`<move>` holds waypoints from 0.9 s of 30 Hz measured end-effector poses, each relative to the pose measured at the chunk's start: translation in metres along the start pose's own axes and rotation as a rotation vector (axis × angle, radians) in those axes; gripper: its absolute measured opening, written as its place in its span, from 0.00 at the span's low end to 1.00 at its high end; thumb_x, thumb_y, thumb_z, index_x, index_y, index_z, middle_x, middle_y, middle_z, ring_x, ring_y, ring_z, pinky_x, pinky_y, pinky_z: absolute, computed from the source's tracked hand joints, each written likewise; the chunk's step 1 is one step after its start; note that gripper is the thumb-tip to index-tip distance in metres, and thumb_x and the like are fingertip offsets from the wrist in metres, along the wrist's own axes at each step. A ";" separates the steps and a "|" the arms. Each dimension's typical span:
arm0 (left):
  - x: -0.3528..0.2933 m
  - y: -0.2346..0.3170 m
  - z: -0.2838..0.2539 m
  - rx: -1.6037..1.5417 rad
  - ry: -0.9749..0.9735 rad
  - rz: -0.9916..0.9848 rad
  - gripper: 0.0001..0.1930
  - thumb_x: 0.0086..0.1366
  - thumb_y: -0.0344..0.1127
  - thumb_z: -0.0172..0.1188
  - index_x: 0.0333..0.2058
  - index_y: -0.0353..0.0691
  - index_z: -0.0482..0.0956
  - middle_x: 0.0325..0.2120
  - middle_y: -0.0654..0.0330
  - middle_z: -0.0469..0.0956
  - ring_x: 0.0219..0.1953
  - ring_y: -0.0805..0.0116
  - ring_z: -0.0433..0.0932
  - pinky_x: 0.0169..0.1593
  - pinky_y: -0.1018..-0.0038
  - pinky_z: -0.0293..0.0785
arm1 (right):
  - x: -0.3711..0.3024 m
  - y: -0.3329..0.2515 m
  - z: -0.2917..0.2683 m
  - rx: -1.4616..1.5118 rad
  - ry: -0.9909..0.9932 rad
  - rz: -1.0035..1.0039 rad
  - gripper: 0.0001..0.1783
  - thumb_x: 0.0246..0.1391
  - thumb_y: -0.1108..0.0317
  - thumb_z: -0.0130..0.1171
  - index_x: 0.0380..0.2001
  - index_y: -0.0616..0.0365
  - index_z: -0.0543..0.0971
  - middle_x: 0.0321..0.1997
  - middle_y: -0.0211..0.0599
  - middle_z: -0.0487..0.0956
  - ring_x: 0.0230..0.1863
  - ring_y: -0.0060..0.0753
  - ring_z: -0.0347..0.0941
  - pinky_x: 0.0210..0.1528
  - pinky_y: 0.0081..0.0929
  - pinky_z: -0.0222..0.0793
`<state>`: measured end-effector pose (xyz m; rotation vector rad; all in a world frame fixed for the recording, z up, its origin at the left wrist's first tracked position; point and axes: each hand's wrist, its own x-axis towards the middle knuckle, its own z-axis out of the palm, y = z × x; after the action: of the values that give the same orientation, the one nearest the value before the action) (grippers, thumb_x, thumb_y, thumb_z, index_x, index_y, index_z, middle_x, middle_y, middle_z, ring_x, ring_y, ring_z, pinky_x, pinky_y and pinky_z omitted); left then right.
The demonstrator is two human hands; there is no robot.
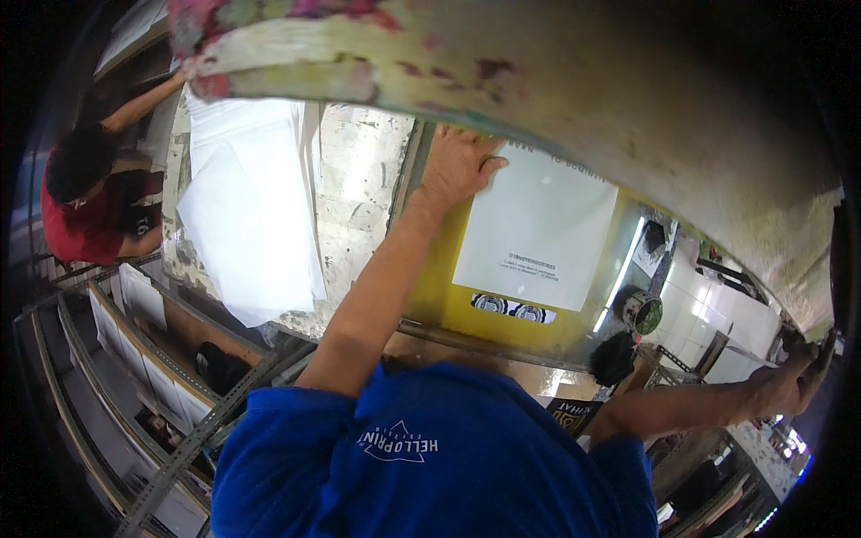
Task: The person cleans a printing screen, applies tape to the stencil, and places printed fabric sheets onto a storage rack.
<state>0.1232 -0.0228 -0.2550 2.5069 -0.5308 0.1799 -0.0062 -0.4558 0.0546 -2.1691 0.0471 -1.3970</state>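
Observation:
A white printed sheet (543,224) lies on a yellow board (430,291). My left hand (462,163) rests on the board's far side, fingers spread, its thumb touching the sheet's far left corner. Above it slants a large paint-stained panel, seemingly a raised screen-printing frame (538,90); it covers the sheet's far edge. Out at the far right, my right hand (789,384) is closed around the dark edge of this frame, its fingertips partly hidden. On the board's near side is a strip with two round black-and-white prints (511,309).
Left of the board, a stack of white sheets (251,197) covers part of a stained table (354,215). A person in a red shirt (81,211) crouches beyond it. Metal-framed shelves (188,430) stand at lower left. A stained container (641,312) and black cloth (613,359) are right of the board.

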 end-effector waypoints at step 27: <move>0.002 -0.012 0.014 -0.028 0.176 0.111 0.24 0.56 0.52 0.68 0.50 0.51 0.83 0.58 0.64 0.74 0.56 0.59 0.69 0.58 0.59 0.62 | -0.003 -0.008 0.018 0.005 0.071 0.159 0.16 0.44 0.71 0.71 0.32 0.77 0.83 0.29 0.49 0.84 0.28 0.35 0.81 0.33 0.28 0.74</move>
<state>0.1299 -0.0220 -0.2728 2.4070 -0.5951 0.4275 0.0054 -0.4403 0.0509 -2.0630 0.2368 -1.3808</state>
